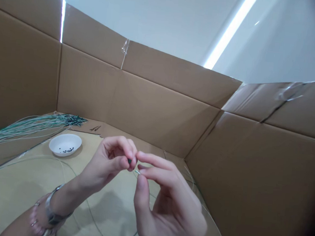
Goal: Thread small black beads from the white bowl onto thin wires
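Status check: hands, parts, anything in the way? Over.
Left hand pinching small dark piece. Right hand pinching thin strand tip. Piece and tip apart. White bowl off left, out of the way.

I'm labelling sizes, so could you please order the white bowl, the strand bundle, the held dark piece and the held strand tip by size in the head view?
1. Strand bundle
2. White bowl
3. Dark piece in the left hand, strand tip in the right hand: both tiny, too alike to rank.
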A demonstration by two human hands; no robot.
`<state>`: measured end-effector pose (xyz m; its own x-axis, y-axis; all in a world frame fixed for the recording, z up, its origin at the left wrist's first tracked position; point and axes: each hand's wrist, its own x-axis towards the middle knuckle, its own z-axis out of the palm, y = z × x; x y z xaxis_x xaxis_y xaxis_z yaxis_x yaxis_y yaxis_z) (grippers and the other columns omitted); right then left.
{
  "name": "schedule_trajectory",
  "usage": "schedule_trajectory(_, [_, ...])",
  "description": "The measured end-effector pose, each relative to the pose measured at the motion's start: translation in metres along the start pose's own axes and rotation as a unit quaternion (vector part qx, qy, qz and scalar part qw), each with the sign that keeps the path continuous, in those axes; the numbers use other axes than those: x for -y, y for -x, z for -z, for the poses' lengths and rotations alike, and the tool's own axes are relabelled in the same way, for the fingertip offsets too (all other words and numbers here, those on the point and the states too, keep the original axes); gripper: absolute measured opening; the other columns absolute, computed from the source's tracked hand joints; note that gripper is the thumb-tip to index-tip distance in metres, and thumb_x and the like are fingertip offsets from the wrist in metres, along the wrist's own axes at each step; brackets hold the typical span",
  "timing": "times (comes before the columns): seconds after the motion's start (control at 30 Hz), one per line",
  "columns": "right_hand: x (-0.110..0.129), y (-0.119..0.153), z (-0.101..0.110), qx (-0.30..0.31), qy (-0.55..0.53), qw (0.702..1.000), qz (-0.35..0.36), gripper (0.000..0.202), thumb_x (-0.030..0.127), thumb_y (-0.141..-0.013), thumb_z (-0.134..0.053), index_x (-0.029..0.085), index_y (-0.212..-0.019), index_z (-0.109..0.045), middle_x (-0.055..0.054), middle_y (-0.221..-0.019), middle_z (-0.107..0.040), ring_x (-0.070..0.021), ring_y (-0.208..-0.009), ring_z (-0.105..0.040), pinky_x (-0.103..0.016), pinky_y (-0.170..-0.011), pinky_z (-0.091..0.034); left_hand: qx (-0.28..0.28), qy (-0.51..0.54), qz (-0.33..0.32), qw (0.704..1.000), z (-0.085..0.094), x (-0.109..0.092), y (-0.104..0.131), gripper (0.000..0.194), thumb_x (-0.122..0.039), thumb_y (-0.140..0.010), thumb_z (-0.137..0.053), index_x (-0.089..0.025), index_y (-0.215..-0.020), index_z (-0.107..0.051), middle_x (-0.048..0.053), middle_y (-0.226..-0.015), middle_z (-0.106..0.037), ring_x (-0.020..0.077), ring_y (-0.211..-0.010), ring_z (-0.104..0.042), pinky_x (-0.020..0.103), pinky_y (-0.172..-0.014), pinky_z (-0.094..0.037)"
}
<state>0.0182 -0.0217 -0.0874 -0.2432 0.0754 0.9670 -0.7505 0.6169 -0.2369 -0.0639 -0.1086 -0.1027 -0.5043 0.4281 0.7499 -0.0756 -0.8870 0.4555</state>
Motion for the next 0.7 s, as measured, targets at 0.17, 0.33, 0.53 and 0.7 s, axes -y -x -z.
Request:
schedule_trajectory(0.17, [0.0016,-0.0006,-0.0010,-0.021,0.022,0.999,0.013,0.021,-0.004,-0.071,-0.057,0.015,-0.079,-0.063,-0.005,-0.087,-0.069,-0.0164,-0.083,-0.068,-0.029,-0.068,-0.060,0.018,-0.028,0.018,0.999,0.0012,-0.0040,0.0025,0.003,-0.016,-0.079,-0.070,-0.019,-0.081,-0.071,-0.004,-0.076,-0.070,0.0032,-0.069,-0.065,0.009,-0.067,-0.053])
schedule_trajectory(0.33, [0.0024,-0.0021,-0.0008,-0.029,0.043,0.998,0.032,0.021,-0.006,-0.071,-0.057,0.013,-0.078,-0.063,-0.005,-0.083,-0.069,-0.0145,-0.079,-0.068,-0.025,-0.067,-0.059,0.022,-0.045,0.030,0.998,0.0025,-0.0072,0.0049,0.009,-0.012,-0.078,-0.070,-0.019,-0.083,-0.070,-0.005,-0.079,-0.071,0.0025,-0.072,-0.066,0.009,-0.067,-0.053])
schedule_trajectory(0.53, [0.0034,-0.0041,-0.0012,-0.024,0.060,0.997,0.040,0.020,-0.005,-0.071,-0.058,0.013,-0.076,-0.062,-0.005,-0.082,-0.069,-0.0148,-0.079,-0.069,-0.024,-0.064,-0.060,0.021,-0.043,0.032,0.998,0.0020,-0.0060,0.0038,0.010,-0.011,-0.075,-0.072,-0.019,-0.080,-0.071,-0.006,-0.076,-0.070,0.0012,-0.069,-0.065,0.007,-0.065,-0.053])
schedule_trajectory(0.7, [0.0040,-0.0042,-0.0010,-0.025,0.074,0.996,0.041,0.019,-0.005,-0.071,-0.057,0.013,-0.074,-0.062,-0.006,-0.082,-0.069,-0.0138,-0.078,-0.068,-0.023,-0.064,-0.060,0.011,-0.046,0.038,0.998,0.0016,-0.0072,0.0046,0.008,-0.013,-0.074,-0.074,-0.020,-0.078,-0.072,-0.006,-0.073,-0.069,0.0018,-0.067,-0.064,0.008,-0.064,-0.053])
